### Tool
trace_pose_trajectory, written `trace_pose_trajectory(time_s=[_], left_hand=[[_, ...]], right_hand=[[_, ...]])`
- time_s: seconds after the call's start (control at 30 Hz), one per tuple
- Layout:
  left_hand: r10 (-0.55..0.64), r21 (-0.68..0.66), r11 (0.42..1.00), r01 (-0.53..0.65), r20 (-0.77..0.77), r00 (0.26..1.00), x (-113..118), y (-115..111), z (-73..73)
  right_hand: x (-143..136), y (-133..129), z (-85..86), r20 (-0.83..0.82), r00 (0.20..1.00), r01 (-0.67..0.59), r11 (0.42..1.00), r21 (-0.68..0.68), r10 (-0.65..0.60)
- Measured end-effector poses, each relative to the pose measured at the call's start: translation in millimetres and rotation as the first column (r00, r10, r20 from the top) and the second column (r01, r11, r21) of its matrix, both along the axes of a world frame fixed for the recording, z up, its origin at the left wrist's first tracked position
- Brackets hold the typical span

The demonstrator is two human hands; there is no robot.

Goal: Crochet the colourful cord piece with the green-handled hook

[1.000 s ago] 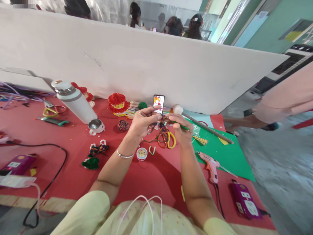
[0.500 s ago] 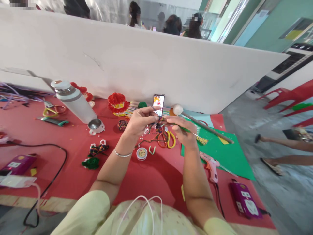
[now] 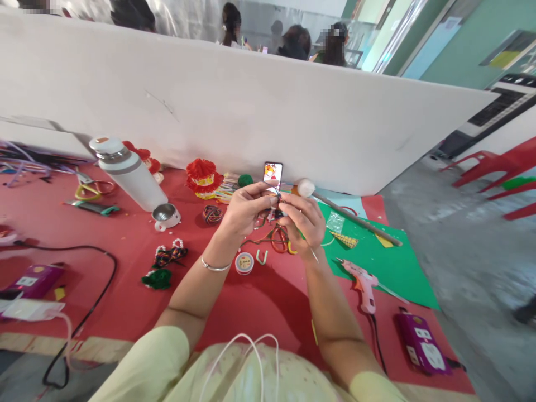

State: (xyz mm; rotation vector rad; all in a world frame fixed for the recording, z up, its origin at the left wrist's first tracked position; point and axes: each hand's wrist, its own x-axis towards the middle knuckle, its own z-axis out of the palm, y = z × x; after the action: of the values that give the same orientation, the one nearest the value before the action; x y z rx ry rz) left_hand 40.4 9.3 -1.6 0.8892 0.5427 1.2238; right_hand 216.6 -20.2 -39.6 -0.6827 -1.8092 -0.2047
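Both my hands meet above the middle of the red table, in front of an upright phone (image 3: 273,174). My left hand (image 3: 245,208) pinches a small piece of dark multicoloured yarn work (image 3: 274,214), mostly covered by the fingers. Closed fingers of my right hand (image 3: 305,219) hold a slim crochet hook (image 3: 314,255), whose metal end sticks out below the palm. The end near the yarn is hidden. Below the hands lie scissors (image 3: 279,239) with red and yellow handles. A dark yarn ball (image 3: 213,214) rests left of my left hand.
A white bottle (image 3: 133,176) and metal-lined cup (image 3: 166,215) stand left. Nearer are a round tub (image 3: 244,263) and beaded yarn pieces (image 3: 167,257). On the right, a pink glue gun (image 3: 363,286) lies partly on green sheet (image 3: 402,265), near a purple power box (image 3: 422,341).
My right hand has turned and closed in toward my left fingers; the hook now points down toward my wrist, its green handle hidden. The passer-by's legs at right have mostly left view.
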Motion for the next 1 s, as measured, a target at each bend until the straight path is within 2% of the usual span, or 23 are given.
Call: trace_pose_trajectory(time_s=[0.1, 0.17, 0.27, 0.4, 0.57, 0.73, 0.87, 1.0], left_hand=[[0.009, -0.026, 1.000, -0.008, 0.024, 1.000, 7.0, -2.6, -1.5], [0.074, -0.004, 0.997, -0.074, 0.054, 0.996, 11.0, -4.1, -2.0], [0.132, 0.038, 0.990, -0.133, 0.050, 0.990, 13.1, -5.3, -1.9], [0.059, -0.001, 0.998, -0.059, 0.009, 0.998, 11.0, -3.9, -1.4], [0.173, 0.035, 0.984, -0.172, -0.010, 0.985, 10.0, -2.5, -1.5], [0.095, 0.012, 0.995, -0.095, -0.004, 0.995, 9.9, -2.8, -1.1], [0.127, 0.049, 0.991, -0.128, 0.021, 0.992, 10.8, -2.0, -1.3], [0.096, 0.055, 0.994, -0.096, 0.004, 0.995, 10.1, -1.3, -2.8]], right_hand=[[-3.9, 1.2, -5.0, -0.035, 0.998, 0.052, 0.998, 0.021, -0.051], [-5.2, 1.4, -3.9, -0.078, 0.996, 0.052, 0.999, -0.001, -0.052], [-4.6, 1.7, 0.9, -0.173, 0.985, -0.034, 0.996, -0.085, 0.019], [-1.4, 1.0, 5.7, -0.241, 0.968, -0.111, 0.982, -0.154, 0.072], [1.2, -2.5, 8.0, -0.242, 0.967, -0.126, 0.972, -0.198, 0.076], [-0.6, -2.3, 7.5, -0.246, 0.965, -0.132, 0.976, -0.175, 0.086], [-3.5, 1.1, 3.4, -0.219, 0.974, -0.096, 0.982, -0.162, 0.059], [-2.1, 5.0, -2.9, -0.185, 0.982, -0.054, 0.996, -0.072, 0.040]])
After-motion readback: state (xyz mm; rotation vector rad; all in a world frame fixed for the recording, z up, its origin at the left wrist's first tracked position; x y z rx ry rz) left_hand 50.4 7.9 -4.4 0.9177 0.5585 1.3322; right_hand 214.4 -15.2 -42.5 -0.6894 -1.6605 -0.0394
